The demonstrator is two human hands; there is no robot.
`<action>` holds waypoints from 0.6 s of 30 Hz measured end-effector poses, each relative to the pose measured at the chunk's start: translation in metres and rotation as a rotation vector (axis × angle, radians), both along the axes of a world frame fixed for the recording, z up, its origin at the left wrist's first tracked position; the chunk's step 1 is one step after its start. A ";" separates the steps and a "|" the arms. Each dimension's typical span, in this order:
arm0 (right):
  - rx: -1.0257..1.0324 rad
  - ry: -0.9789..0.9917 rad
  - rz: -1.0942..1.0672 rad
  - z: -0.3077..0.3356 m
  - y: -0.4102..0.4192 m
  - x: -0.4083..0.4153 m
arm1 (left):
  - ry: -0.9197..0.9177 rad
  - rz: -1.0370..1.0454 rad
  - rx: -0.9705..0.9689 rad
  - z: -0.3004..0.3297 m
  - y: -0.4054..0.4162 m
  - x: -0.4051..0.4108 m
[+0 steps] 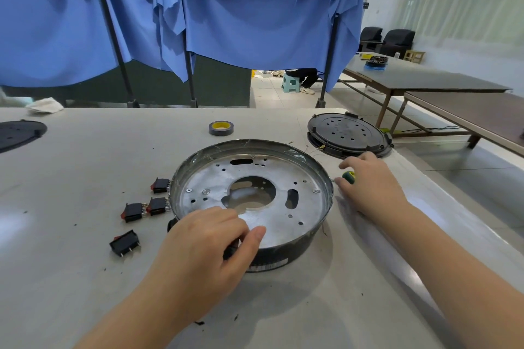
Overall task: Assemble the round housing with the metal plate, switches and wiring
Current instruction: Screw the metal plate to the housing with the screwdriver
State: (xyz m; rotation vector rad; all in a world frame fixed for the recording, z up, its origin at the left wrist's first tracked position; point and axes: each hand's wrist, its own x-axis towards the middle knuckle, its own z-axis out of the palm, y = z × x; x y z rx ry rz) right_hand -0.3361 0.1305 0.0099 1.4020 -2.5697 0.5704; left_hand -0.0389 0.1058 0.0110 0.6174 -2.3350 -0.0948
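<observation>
The left hand gripped the near rim of the round housing, fingers curled over its edge. The right hand, just right of the housing, closed around a green-capped tool. The metal plate lay inside the housing on the table. Four black switches sat just left of the housing. A tape roll lay behind it, and a black round cover behind-right.
</observation>
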 end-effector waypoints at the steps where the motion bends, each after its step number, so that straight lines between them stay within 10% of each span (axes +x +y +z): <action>1: 0.034 0.025 0.032 0.001 -0.005 0.000 | 0.002 0.002 0.006 0.000 0.000 0.000; 13: 0.409 0.096 0.076 -0.007 -0.035 -0.010 | -0.001 -0.008 0.027 0.001 0.002 0.000; 18: 0.193 0.081 0.071 -0.003 -0.030 0.000 | -0.005 -0.007 0.046 0.004 0.003 0.001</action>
